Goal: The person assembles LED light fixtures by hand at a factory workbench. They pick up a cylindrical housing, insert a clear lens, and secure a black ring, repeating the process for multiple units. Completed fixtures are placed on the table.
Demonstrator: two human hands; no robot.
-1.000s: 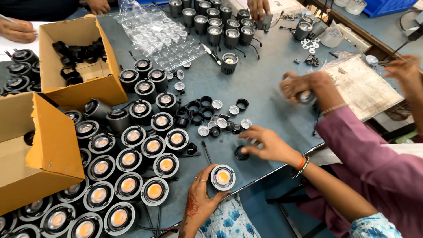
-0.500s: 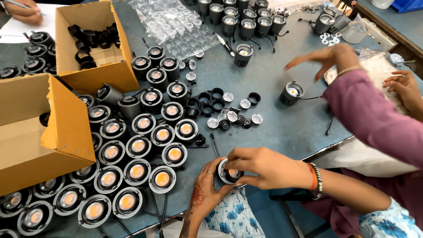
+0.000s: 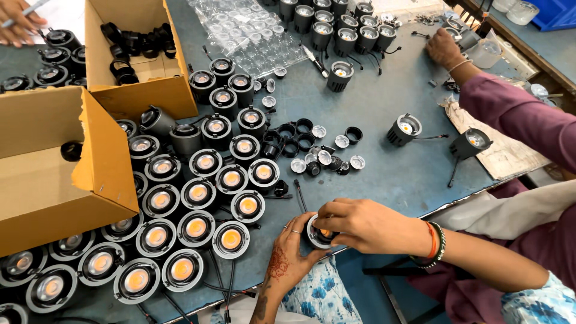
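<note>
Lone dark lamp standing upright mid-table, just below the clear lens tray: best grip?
Take the upright lamp by its ribbed cylindrical body, from above, fingers on opposite sides. It stands lens up on the table with space all round; the small cable at its base looks avoidable.

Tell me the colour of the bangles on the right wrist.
Orange and dark green bangles, clearest in the head view.

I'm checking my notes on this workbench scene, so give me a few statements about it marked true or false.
1. Both hands, left hand and right hand, are on one round lamp. True.
2. The finished lamps stand in rows left of the hands. True.
3. The near cardboard box stands upright. False: it lies tipped on its side.
4. The loose black rings are stacked on the lamp in hand. False: they lie apart on the table.
</note>
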